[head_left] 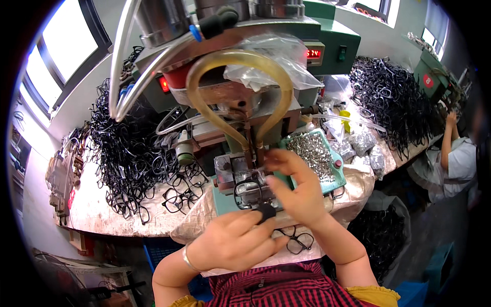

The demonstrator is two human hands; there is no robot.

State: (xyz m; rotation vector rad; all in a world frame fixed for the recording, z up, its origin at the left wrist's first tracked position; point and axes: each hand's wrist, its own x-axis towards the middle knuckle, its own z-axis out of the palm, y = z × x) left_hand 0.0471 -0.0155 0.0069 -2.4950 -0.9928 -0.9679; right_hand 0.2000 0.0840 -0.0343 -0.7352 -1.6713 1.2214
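Nearest the camera, the left hand (232, 240) has its grip closed on a small black piece (266, 211), pinched at the fingertips and held low at the machine's front edge. Beside it, the right hand (296, 189) presses a black eyeglass frame (245, 187) onto the clamp (232, 171), fingers curled narrow, steadying it under the machine head (235, 97). Behind, loose frames (133, 153) pile on the desk (97, 215).

I see two small rectangular red-lit displays (313, 53) on the green machine: one upper right, one (164, 84) left of centre. Crumpled clear plastic bags (362, 143) lie on the desk, right of the machine.
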